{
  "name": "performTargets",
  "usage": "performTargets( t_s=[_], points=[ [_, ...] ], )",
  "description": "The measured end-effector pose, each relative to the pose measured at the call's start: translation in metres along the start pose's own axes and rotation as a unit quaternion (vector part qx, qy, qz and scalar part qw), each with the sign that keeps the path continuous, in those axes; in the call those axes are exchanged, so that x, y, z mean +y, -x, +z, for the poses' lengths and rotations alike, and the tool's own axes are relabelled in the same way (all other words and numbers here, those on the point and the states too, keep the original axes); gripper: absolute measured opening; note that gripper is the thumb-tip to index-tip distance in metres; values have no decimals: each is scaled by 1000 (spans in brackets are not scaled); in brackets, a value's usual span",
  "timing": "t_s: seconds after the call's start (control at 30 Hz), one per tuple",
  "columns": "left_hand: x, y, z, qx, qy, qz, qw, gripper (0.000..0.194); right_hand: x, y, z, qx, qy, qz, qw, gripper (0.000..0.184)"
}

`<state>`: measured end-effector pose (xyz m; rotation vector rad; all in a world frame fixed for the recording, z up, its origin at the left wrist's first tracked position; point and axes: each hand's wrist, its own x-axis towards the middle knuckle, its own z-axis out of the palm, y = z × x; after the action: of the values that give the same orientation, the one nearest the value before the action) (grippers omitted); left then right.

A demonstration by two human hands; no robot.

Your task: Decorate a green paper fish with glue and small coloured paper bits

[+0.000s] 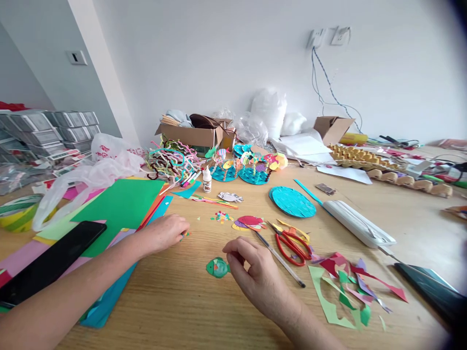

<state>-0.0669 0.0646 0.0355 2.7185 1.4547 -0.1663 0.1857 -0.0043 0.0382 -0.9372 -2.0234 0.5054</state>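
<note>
A green paper fish (217, 268) with small coloured pieces on its side is in front of me, its tail end at my right hand (253, 274). That hand's thumb and index finger are bent into a pinch at the tail, which they partly hide. To the left, my left hand (168, 232) rests low over the table with its fingers pressed together. Small coloured paper bits (185, 235) show at its fingertips; whether any is between them is hidden. Another pile of paper bits (222, 217) lies beyond, beside red and purple paper fish shapes (250, 222).
Red-handled scissors (294, 245), a pen (279, 260) and paper scraps (346, 287) lie right. Coloured sheets (116, 201) and a black phone (54, 262) are left. Farther back are a glue bottle (206, 181), pipe cleaners (173, 160), blue discs (293, 201) and a white case (357, 222).
</note>
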Motion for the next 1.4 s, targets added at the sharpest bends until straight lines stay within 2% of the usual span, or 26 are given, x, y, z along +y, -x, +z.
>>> performTargets(
  t_s=[0.33, 0.63, 0.73, 0.87, 1.07, 1.2, 1.4],
  points=[
    [-3, -1, -1, 11, 46, -14, 999, 15, 0, 0, 0, 2, -1, -3, 1000, 16],
    [-25, 6, -21, 58, 179, -83, 979, 5, 0, 0, 0, -20, 0, 1, 1000, 18],
    [-26, 7, -17, 65, 231, -94, 966, 5, 0, 0, 0, -26, 2, 6, 1000, 18],
    [-24, 7, -2, 67, 266, -96, 957, 10, 2, 0, 2, -31, 0, 8, 999, 19],
    [-22, 8, 0, 68, 230, -102, 966, 10, 4, 1, 4, -51, 11, 24, 998, 19],
    [-10, 6, -2, 41, 179, -76, 980, 10, 2, 0, 3, -66, 12, 29, 997, 20],
    [5, 0, 7, 28, 81, -62, 994, 12, 3, -1, 3, -67, 17, 34, 997, 19]
  ],
)
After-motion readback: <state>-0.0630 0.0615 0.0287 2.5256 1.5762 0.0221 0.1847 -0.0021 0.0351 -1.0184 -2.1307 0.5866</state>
